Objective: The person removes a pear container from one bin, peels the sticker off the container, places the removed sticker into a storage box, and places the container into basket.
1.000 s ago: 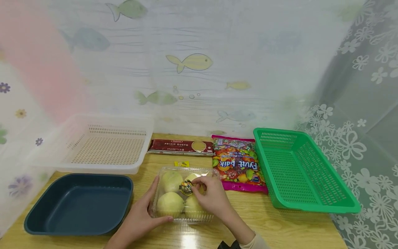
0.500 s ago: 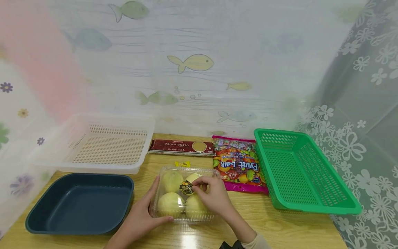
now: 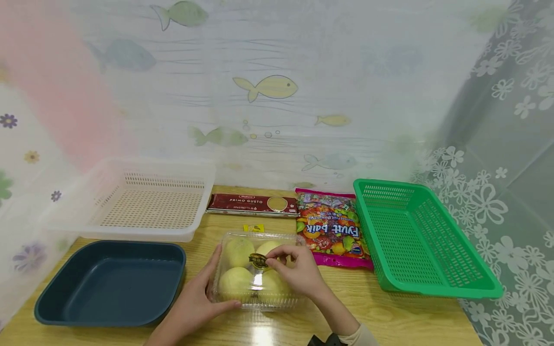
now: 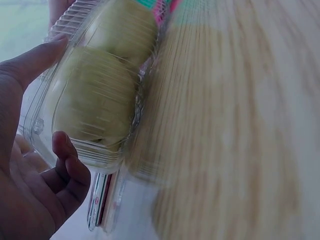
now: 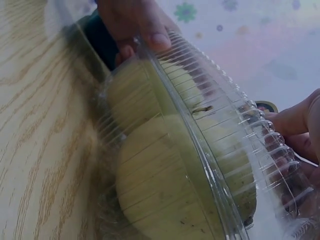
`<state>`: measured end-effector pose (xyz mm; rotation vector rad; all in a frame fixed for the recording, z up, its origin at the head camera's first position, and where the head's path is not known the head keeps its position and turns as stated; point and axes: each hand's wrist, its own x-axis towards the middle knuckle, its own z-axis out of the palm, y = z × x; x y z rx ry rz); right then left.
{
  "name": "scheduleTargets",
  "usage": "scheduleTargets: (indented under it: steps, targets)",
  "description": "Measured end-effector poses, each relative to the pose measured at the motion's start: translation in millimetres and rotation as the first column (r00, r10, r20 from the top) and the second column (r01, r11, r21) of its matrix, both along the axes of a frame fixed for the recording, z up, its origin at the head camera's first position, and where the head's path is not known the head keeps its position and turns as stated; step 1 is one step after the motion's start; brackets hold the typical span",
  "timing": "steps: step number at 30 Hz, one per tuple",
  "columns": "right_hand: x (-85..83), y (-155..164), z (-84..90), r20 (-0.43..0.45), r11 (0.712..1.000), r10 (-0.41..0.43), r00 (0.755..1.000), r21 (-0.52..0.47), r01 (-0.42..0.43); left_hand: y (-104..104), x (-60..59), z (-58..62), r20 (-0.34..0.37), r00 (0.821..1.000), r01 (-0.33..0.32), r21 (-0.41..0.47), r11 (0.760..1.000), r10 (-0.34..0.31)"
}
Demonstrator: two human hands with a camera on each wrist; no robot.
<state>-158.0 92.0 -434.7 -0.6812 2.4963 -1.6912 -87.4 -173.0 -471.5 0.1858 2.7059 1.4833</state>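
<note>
A clear plastic clamshell box (image 3: 277, 303) of round yellow-green fruit (image 3: 236, 283) sits on the table in the head view. My left hand (image 3: 195, 298) holds its left side, thumb along the near edge; the left wrist view shows the thumb (image 4: 37, 60) against the ribbed wall. Over the lid, my right hand (image 3: 298, 271) pinches the edge of a black and gold sticker (image 3: 258, 260) between thumb and index finger. In the right wrist view that sticker (image 5: 266, 106) stands up from the lid at the fingertips.
Behind the box lie a small yellow packet (image 3: 253, 228), a red spaghetti pack (image 3: 253, 205) and a candy bag (image 3: 331, 228). A green basket (image 3: 437, 291) stands right, a white basket (image 3: 138, 235) back left, a dark blue basin (image 3: 110, 322) front left.
The sticker has lifted and tilted up from the lid, pinched in my right hand, and looks narrower now. My left hand and the box have stayed in place.
</note>
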Motion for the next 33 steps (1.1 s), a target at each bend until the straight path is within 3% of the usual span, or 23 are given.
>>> scheduleTargets:
  steps: [8, 15, 19, 23, 28, 33]
  targets:
    - [0.8, 1, -2.7, -0.001, 1.000, 0.016, 1.000, -0.019, -0.016, -1, 0.4, 1.1, 0.006, 1.000, -0.001, -0.005, 1.000, 0.001]
    - [1.2, 4, 0.5, 0.087, 0.973, -0.034, 0.996, -0.224, 0.053, -4, 2.5, -1.0, -0.023, 1.000, -0.002, 0.002, 1.000, 0.002]
    - [0.0, 6, 1.1, 0.099, 0.973, -0.044, 0.994, -0.221, 0.065, -4, 4.1, 0.1, -0.039, 0.999, -0.011, -0.036, 0.999, 0.009]
    - [-1.5, 5, 1.4, 0.064, 0.984, -0.052, 0.997, -0.166, 0.062, -1, 8.7, 11.0, -0.035, 0.999, -0.046, -0.169, 0.985, 0.040]
    - [-1.3, 6, 2.6, 0.047, 0.986, -0.051, 0.998, -0.156, 0.058, 1, 18.0, 33.2, -0.008, 0.998, -0.059, -0.333, 0.941, 0.060]
    - [-0.6, 6, 3.9, 0.035, 0.989, -0.044, 0.998, -0.142, 0.048, -11, 21.8, 57.1, 0.038, 0.995, -0.066, -0.434, 0.899, 0.092]
